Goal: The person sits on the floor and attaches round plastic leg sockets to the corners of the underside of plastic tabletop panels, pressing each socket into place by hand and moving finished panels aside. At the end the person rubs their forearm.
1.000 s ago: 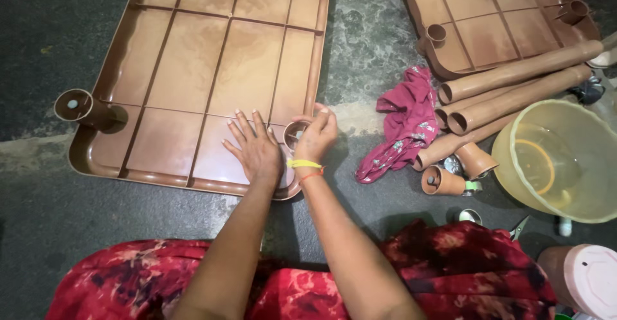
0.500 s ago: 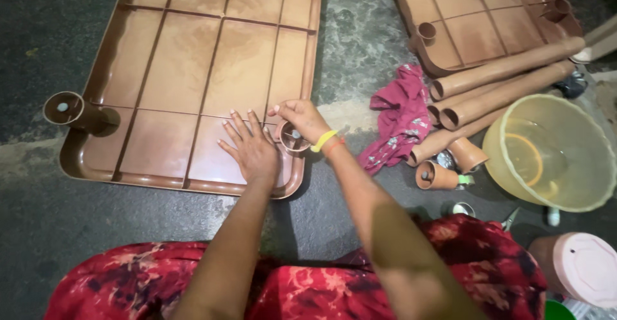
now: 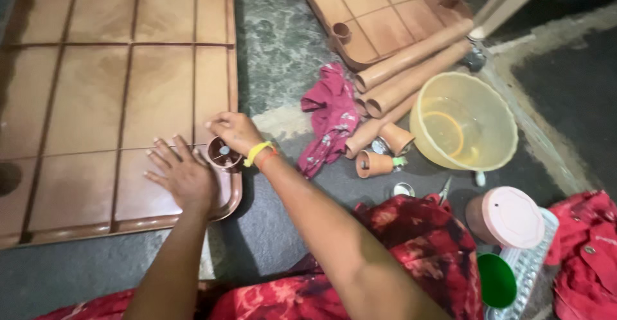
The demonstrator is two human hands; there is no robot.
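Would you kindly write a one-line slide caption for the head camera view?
Left hand flat on a brown plastic panel, right hand at its corner socket; brown tubes and a yellow bowl nearby.

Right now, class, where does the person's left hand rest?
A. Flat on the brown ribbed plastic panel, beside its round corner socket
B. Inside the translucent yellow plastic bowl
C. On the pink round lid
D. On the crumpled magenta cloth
A: the left hand lies with fingers spread on the brown ribbed plastic panel, next to the round corner socket that the right hand touches.

Brown tabletop (image 3: 116, 95) — magenta cloth (image 3: 332, 117) (yellow basin (image 3: 464, 122)).
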